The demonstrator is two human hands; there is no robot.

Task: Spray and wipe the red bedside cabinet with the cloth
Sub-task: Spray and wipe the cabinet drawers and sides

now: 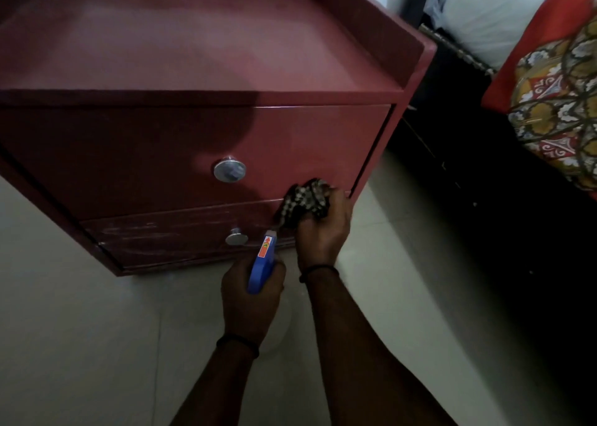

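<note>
Person's left hand grips a blue sprayer, nozzle aimed toward 12 o'clock at the lower drawer. The right hand grips a wadded cloth held against the cabinet front, at the right end of the seam between the drawers.

Risks:
- The nozzle sits just beside the cloth hand, so a squeeze would likely wet the hand, not the panel.
- Overspray may drip onto the floor and leave it slick.
- The cloth could snag the knob on a pass toward 9 o'clock.

Lower drawer face looks scuffed and streaky. Cabinet top is rimmed and glossy. Floor is pale tile. The bed is at 3 o'clock with a dark frame and patterned red cover; the pillow is at 1.
</note>
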